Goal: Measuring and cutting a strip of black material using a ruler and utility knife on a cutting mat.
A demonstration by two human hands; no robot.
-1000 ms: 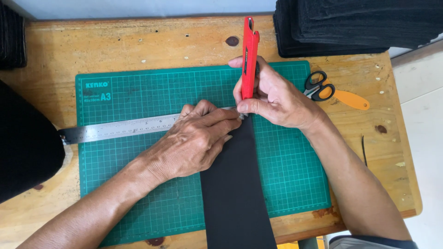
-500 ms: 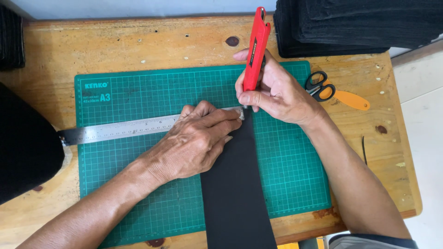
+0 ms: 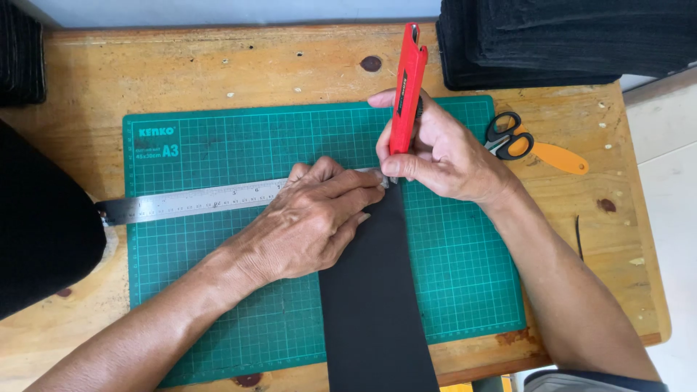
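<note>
A green cutting mat (image 3: 218, 152) lies on a wooden table (image 3: 218, 65). A black strip of material (image 3: 374, 305) runs from the mat's middle down past the table's front edge. A steel ruler (image 3: 189, 202) lies across the mat and over the strip's top end. My left hand (image 3: 312, 218) presses flat on the ruler and the strip. My right hand (image 3: 443, 156) grips a red utility knife (image 3: 405, 87), held nearly upright with its tip at the ruler's right end, by the strip's top edge.
Orange-handled scissors (image 3: 534, 149) lie right of the mat. A stack of black material (image 3: 573, 40) fills the back right corner. More black pieces sit at the back left (image 3: 18, 54), and a large black shape (image 3: 40, 232) overlaps the left edge.
The knife tilted right half a second ago and now stands nearly upright again. My left hand and the ruler have stayed in place.
</note>
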